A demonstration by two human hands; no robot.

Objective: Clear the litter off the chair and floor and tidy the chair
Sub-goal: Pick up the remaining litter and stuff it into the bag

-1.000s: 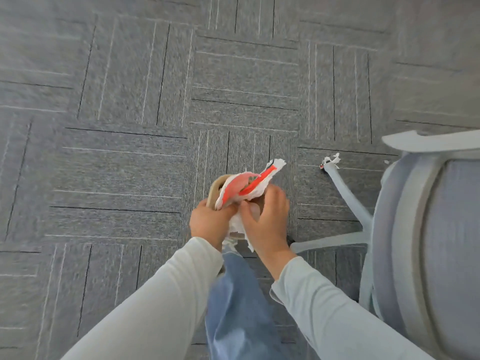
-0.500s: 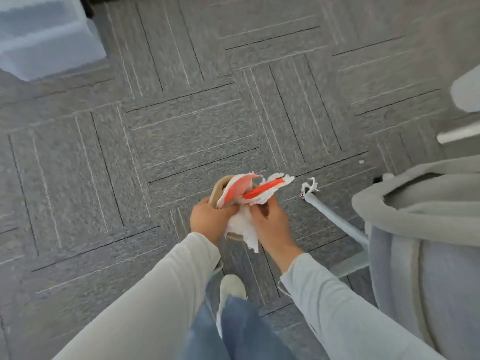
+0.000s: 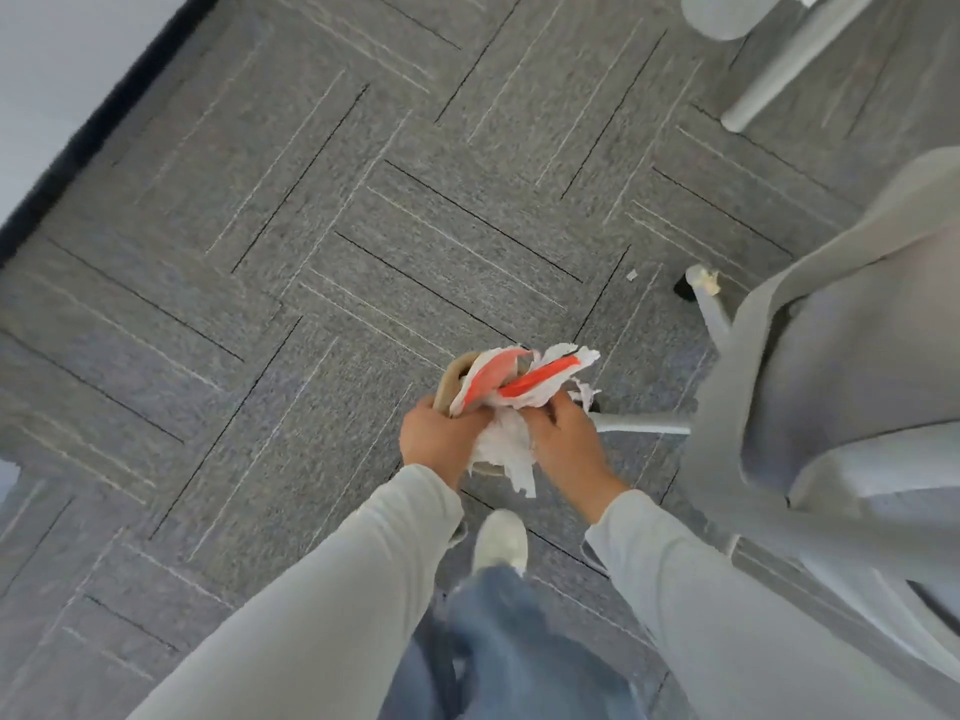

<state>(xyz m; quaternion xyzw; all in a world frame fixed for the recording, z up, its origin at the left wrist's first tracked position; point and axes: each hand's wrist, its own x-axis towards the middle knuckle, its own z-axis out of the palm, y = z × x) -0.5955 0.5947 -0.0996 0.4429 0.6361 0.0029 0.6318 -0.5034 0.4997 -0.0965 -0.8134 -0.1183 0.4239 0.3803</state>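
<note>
Both hands hold one bundle of litter (image 3: 511, 394) above the carpet: crumpled white paper, a torn red-and-white wrapper and a tan cardboard piece. My left hand (image 3: 441, 441) grips the cardboard side. My right hand (image 3: 563, 439) grips the white paper from the right. The grey office chair (image 3: 841, 387) stands close on the right, with a grey garment draped over its back. A small white scrap (image 3: 631, 275) lies on the floor near the chair's base leg (image 3: 709, 309).
Grey carpet tiles (image 3: 311, 262) cover the floor ahead. A white wall with a dark skirting (image 3: 98, 127) runs along the upper left. Another chair's white base (image 3: 769, 70) shows at the top right. My shoe (image 3: 500, 540) is below the hands.
The view has swung left and forward, so the chair now sits farther right and a wall appears. Both hands keep their hold on the litter bundle.
</note>
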